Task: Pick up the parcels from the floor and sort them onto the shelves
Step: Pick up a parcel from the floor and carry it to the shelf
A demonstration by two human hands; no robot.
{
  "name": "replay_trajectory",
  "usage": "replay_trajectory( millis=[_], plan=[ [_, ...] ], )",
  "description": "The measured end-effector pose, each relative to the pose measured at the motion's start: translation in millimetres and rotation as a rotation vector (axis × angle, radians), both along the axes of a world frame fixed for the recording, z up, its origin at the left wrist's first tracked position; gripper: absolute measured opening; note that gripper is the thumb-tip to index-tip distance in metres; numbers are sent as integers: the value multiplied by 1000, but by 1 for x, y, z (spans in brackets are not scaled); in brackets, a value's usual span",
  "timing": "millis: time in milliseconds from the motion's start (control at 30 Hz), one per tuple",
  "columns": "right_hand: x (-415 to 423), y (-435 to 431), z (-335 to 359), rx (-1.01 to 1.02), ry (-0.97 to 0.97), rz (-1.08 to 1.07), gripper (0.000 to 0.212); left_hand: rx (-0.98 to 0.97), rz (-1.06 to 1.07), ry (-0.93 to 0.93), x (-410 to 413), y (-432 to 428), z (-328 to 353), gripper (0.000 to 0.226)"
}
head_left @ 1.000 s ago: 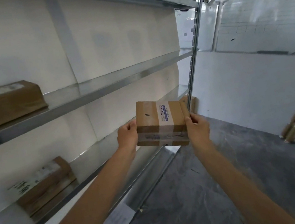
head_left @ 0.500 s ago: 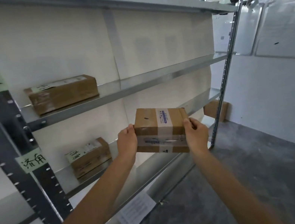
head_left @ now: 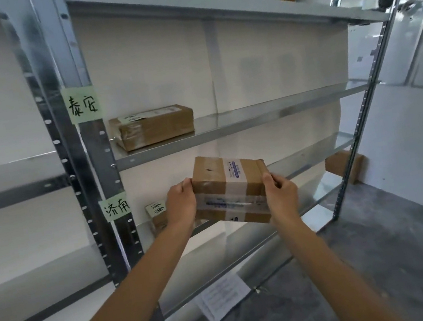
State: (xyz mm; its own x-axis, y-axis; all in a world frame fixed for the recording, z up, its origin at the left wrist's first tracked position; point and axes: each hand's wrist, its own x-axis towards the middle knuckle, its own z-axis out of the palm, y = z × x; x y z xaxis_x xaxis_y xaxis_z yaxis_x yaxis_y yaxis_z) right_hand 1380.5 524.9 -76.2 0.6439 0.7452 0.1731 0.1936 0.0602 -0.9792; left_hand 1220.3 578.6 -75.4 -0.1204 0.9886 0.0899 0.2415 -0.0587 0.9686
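I hold a taped brown cardboard parcel [head_left: 227, 185] with a white label in the air in front of the metal shelving. My left hand [head_left: 182, 203] grips its left end and my right hand [head_left: 281, 194] grips its right end. A long brown parcel [head_left: 152, 127] lies on the middle shelf [head_left: 267, 115] beside a green tag [head_left: 83, 105]. Another labelled parcel [head_left: 157, 215] sits on the lower shelf [head_left: 314, 155], mostly hidden behind my left hand, next to a second green tag [head_left: 116, 208].
A steel upright post [head_left: 72, 145] stands at the left and a slanted one [head_left: 365, 110] at the right. A brown box [head_left: 342, 165] rests on the grey concrete floor behind the right post. A white sheet of paper [head_left: 223, 297] lies at the shelf's foot.
The view has swung left, bringing the left post and both green tags into sight. The parcel stays gripped in both hands and now sits in front of the lower shelf's labelled parcel.
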Motion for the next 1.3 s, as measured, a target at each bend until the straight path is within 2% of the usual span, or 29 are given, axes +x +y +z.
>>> replay_trajectory(
  millis=[267, 467, 667, 800, 867, 967, 1033, 1133, 1300],
  plan=[
    [-74, 14, -3, -11, -24, 30, 22, 2, 70, -41, -81, -10, -3, 30],
    [-142, 22, -8, -26, -22, 47, 16, 84, 235, 33, -142, -24, -7, 37],
    [-198, 18, -7, -57, -58, 160, 14, 170, 410, 98, -196, -46, -5, 20],
    [-228, 9, -7, -27, -70, 256, 26, 197, 531, 148, -227, -66, -3, 30],
    [-240, 0, -6, 4, -72, 335, 23, 160, 601, 155, -238, -79, -5, 35],
    [-251, -9, -5, 55, -126, 357, 12, 142, 633, 120, -250, -96, -8, 32],
    [-262, -17, -3, 48, -100, 456, 10, 137, 676, 82, -259, -111, -9, 35],
    [-282, -29, -2, 41, -77, 552, 19, 104, 716, 6, -276, -136, -7, 37],
    [-319, -50, 9, 86, -98, 702, 31, 82, 715, -174, -309, -175, 3, 27]
  ],
)
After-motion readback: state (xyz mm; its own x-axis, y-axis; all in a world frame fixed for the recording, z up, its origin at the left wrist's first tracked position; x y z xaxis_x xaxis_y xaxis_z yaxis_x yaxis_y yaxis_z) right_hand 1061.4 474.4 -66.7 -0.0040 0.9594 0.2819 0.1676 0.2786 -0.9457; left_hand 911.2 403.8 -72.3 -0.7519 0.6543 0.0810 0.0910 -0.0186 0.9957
